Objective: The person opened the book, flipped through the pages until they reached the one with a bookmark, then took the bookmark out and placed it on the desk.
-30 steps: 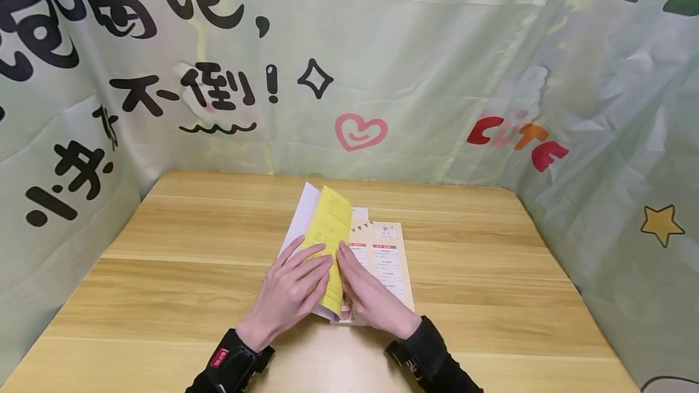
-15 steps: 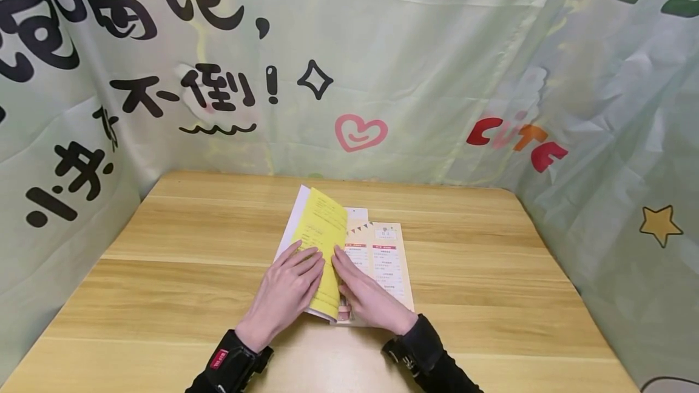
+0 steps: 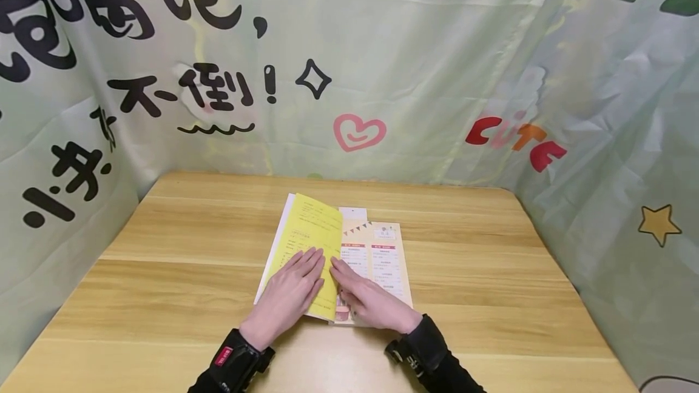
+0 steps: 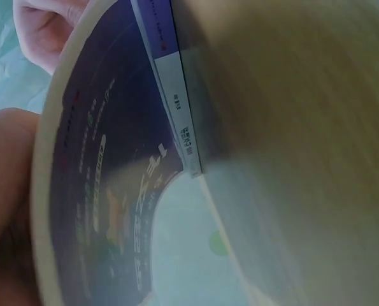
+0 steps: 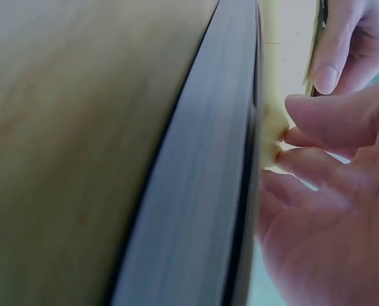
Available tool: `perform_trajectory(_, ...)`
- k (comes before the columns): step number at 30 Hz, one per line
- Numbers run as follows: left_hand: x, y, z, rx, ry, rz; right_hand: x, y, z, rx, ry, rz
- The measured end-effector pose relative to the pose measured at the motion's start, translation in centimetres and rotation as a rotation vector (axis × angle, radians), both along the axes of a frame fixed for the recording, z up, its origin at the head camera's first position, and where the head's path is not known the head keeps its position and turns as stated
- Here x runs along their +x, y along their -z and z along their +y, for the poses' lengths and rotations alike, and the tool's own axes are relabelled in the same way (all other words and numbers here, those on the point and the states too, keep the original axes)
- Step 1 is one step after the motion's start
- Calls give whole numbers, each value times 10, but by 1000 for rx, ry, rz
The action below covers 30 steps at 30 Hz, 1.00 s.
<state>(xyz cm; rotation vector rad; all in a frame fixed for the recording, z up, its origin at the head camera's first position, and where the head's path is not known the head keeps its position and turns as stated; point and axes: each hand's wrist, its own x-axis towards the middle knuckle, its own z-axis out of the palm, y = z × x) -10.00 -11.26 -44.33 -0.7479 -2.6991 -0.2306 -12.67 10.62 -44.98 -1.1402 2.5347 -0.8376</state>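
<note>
An opened book lies at the middle of the table. Its yellow page [image 3: 311, 217] is turned to the left, over a white edge, and a cream printed page [image 3: 390, 265] shows on the right. My left hand [image 3: 289, 296] rests on the yellow page with straight fingers together. My right hand [image 3: 377, 303] lies across the printed page, fingertips at the crease by the yellow page. In the left wrist view the book's purple cover [image 4: 113, 210] stands curved near the lens. A thick block of page edges [image 5: 189, 159] fills the middle of the right wrist view.
The wooden table [image 3: 480, 259] extends around the book on all sides. A white sheet [image 3: 353, 213] sticks out behind the printed page. Printed cloth [image 3: 426, 77] hangs along the back and both sides of the table.
The yellow page and the white edge beneath it have swung left and lie flatter. My left hand has shifted slightly down and left with them; my right hand stays near the crease.
</note>
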Motion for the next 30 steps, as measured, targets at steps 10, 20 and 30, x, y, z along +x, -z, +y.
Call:
perform_trajectory(10, -2, 9, 4, -21, -21, -112, -3, 0, 3, -14, -11, -39)
perform_trajectory(20, -2, 11, 3, 9, -2, -229, -4, -2, 19, 47, -8, -54)
perform_trajectory(30, 0, 10, 4, 19, -14, -287, -2, -4, 31, 134, -25, -3)
